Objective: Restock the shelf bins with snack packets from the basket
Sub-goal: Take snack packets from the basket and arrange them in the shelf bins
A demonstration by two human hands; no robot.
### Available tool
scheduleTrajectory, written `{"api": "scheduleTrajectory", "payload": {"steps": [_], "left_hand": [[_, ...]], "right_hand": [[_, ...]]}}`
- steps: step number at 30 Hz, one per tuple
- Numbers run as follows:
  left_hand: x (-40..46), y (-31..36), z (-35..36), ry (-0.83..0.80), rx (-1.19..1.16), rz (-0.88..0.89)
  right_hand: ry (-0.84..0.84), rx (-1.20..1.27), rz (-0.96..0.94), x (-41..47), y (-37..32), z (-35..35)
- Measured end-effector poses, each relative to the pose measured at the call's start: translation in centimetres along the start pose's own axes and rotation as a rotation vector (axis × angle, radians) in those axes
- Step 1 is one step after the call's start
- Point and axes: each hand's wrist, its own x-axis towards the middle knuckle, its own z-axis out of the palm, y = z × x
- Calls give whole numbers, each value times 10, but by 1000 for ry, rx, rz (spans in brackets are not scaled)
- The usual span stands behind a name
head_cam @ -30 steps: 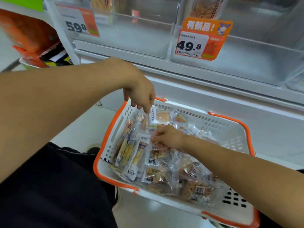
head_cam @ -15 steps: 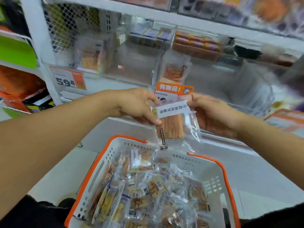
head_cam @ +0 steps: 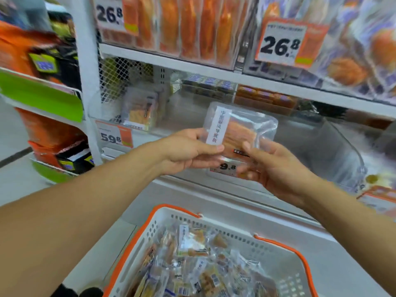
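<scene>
left hand (head_cam: 188, 151) and right hand (head_cam: 272, 168) pinching clear snack packet (head_cam: 240, 129) at 12 o'clock | white basket (head_cam: 276, 254) of packets at 6 o'clock | clear shelf bin (head_cam: 321, 146) behind

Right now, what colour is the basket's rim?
Orange, on a white basket; the head view shows it clearly.

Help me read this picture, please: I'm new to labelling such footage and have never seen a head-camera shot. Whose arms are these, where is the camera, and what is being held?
There is no machine here. A person wears a wide-angle camera on their head, looking forward and down, so both arms reach in from the bottom. The left hand and right hand together pinch one clear snack packet with a white label, raised in front of a clear shelf bin. Below stands a white basket with orange handles, full of more packets. A similar packet already stands in the bin to the left. Orange price tags hang on the shelves.
</scene>
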Motion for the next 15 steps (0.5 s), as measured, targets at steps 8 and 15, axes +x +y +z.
{"api": "scheduleTrajectory", "payload": {"steps": [8, 15], "left_hand": [[-48, 52, -132, 890, 935, 231], [-50, 34, -205, 962, 779, 118]], "right_hand": [[27, -865, -381, 126, -49, 84], [-63, -1186, -110, 265, -17, 157]]}}
